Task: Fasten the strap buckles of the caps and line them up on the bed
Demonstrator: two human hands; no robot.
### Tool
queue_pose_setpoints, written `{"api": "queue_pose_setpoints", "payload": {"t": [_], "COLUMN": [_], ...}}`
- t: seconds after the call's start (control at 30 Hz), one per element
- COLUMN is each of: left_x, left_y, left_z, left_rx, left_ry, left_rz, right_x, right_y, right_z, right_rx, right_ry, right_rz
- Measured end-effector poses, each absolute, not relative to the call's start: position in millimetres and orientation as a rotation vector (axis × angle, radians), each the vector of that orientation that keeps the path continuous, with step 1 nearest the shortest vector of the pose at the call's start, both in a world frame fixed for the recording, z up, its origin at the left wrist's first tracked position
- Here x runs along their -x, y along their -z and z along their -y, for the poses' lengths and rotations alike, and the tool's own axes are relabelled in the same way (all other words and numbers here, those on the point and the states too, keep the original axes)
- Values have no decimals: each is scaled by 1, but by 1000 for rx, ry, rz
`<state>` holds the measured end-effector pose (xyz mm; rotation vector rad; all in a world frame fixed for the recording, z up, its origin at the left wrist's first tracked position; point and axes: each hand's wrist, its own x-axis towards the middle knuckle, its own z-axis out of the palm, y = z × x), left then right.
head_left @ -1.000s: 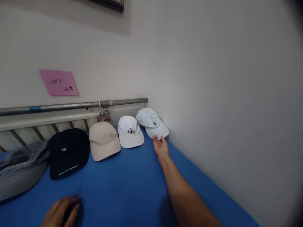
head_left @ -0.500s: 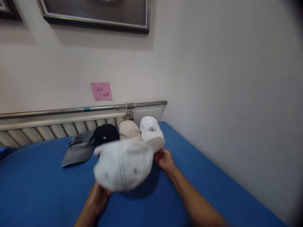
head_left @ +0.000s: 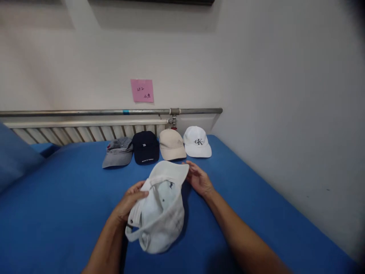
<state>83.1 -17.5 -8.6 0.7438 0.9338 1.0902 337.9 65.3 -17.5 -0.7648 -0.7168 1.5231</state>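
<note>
A pale, nearly white baseball cap [head_left: 164, 228] is held tilted above the blue bed surface, with its open inside and back strap towards me and its brim pointing away. My left hand [head_left: 129, 201] is closed on the cap's left edge, its thumb over the rim. At the brim's right corner, the curled fingers of my right hand [head_left: 199, 180] grip the edge, their tips partly hidden behind it. Beyond my hands stand a grey cap [head_left: 118, 152], a black cap [head_left: 146, 147], a beige cap [head_left: 172, 144] and a white cap with CK lettering [head_left: 197, 141], side by side.
The blue sheet [head_left: 71, 205] spreads under everything. Behind the caps run a metal pipe [head_left: 99, 112] and a radiator [head_left: 85, 133]. A bare wall [head_left: 285, 114] borders the right side. A pink note [head_left: 142, 91] is stuck on the back wall.
The held cap has turned over, from its crown facing me to its inside facing me. My left thumb now shows over its rim. The view has tipped down and left.
</note>
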Motion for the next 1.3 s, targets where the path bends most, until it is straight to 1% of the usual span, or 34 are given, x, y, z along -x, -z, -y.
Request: {"api": "queue_pose_setpoints", "payload": {"t": [0.1, 0.17, 0.23, 0.3, 0.37, 0.43, 0.53, 0.6, 0.67, 0.73, 0.8, 0.9, 1.03, 1.1, 1.17, 1.23, 1.3], "left_x": [-72, -68, -68, -72, -78, -83, -85, -84, -84, -85, -87, -87, -87, -87, -86, -84, -83], "left_y": [6, 7, 7, 5, 3, 2, -1, -4, -8, -13, -16, -18, -17, -15, -12, -9, -6], "left_z": [14, 12, 13, 15, 17, 18, 19, 21, 23, 26, 29, 30, 32, 32, 32, 31, 29], "left_rx": [-696, -681, -677, -692, -726, -792, -1038, -1358, -1697, -1919, -2023, -1972, -1641, -1508, -1415, -1345, -1298], "left_ry": [-1224, -1274, -1313, -1320, -1301, -1274, -1328, -1413, -1435, -1308, -1098, -867, -700, -681, -705, -752, -802], "left_rz": [-1041, -1068, -1065, -1014, -942, -925, -1119, -1290, -1319, -1181, -1038, -977, -949, -917, -881, -865, -870], "right_x": [-338, -333, -321, -305, -290, -280, -284, -294, -305, -314, -319, -324, -323, -321, -317, -313, -307], "right_y": [13, 1, -16, -34, -45, -47, -40, -37, -38, -39, -39, -32, -17, -13, -13, -17, -23], "right_z": [-52, -32, -4, 25, 47, 56, 51, 43, 37, 32, 27, 17, 6, 5, 9, 17, 26], "right_rx": [825, 842, 797, 623, 521, 552, 580, 629, 695, 763, 858, 1035, 1159, 1193, 1178, 1081, 948], "right_ry": [-1417, -1303, -995, -695, -391, -267, -377, -520, -649, -753, -799, -724, -699, -635, -449, -261, -139], "right_rz": [756, 859, 1340, 1791, 2084, 2248, 2323, 2232, 2095, 1988, 1907, 1853, 1982, 2021, 2000, 1965, 1965]}}
